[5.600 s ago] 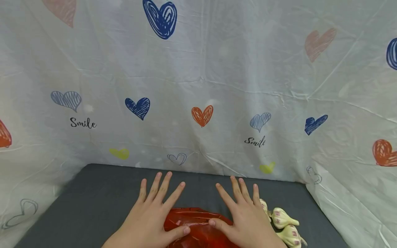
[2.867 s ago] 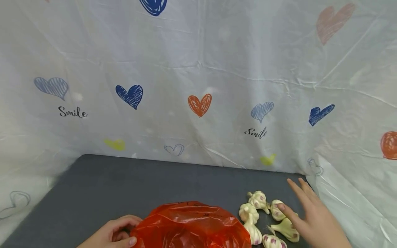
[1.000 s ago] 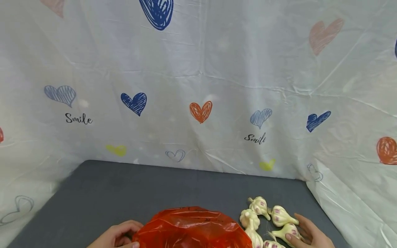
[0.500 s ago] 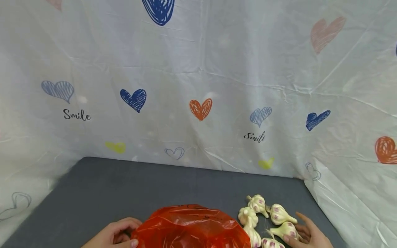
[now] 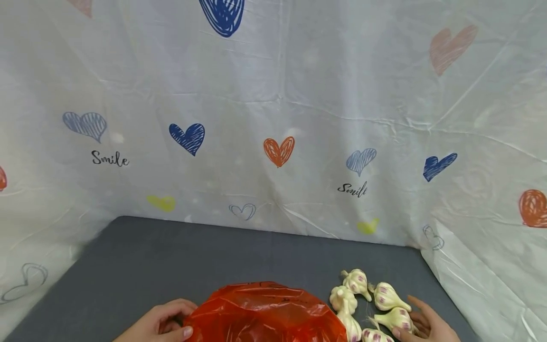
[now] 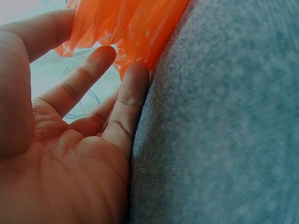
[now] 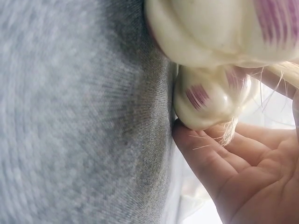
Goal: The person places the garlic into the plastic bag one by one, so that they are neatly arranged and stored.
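Right hand point(image 5: 420, 324) fingers point(image 7: 205, 156) curl round a garlic bulb point(image 5: 395, 318) at the near right of the grey counter point(image 5: 179, 256). The bulb looks light, firm and papery: best cupped round the body. Left hand point(image 5: 160, 325) fingers point(image 6: 133, 88) pinch the thin, slippery orange bag point(image 5: 265, 313) at its rim, palm up.

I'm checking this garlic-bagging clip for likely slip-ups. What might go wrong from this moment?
The right hand only cups a garlic bulb with its fingertips; the smooth bulb may slip or roll.

The other garlic bulbs lie packed close together, so pulling one out may knock its neighbours across the grey table.

The left hand holds just the thin edge of the orange plastic bag; it may slip free or crumple.
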Available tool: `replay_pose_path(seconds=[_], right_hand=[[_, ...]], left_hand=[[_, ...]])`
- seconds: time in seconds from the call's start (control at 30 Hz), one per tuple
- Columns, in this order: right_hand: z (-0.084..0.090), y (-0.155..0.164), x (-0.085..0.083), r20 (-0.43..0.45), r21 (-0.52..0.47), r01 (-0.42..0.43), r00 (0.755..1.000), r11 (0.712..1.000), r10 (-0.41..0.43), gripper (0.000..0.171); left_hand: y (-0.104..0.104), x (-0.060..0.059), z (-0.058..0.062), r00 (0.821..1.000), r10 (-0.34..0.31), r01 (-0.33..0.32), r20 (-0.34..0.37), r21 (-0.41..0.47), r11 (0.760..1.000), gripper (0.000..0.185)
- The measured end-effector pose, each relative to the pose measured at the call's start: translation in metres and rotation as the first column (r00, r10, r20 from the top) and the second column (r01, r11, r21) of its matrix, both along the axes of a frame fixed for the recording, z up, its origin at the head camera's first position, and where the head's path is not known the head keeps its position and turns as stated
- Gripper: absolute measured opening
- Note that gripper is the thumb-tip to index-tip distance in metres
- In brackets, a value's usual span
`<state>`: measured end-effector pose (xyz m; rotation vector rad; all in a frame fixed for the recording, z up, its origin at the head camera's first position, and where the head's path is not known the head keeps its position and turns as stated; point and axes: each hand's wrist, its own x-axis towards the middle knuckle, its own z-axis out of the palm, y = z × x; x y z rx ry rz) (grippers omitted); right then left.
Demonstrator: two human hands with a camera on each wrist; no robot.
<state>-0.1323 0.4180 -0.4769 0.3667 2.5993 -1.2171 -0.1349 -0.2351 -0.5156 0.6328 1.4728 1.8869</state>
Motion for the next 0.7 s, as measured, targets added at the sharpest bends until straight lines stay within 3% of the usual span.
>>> replay_pose_path(seconds=[0.5, 0.7], right_hand=[[0.007, 0.001, 0.002, 0.000, 0.038, 0.002, 1.000, 0.999, -0.002, 0.107], [0.013, -0.002, 0.007, -0.009, 0.069, 0.025, 1.000, 0.997, -0.024, 0.107]], left_hand=[[0.000, 0.002, 0.004, 1.000, 0.028, -0.028, -0.001, -0.032, 0.999, 0.033], [0.000, 0.002, 0.004, 0.999, 0.018, -0.020, -0.051, -0.028, 0.999, 0.034]])
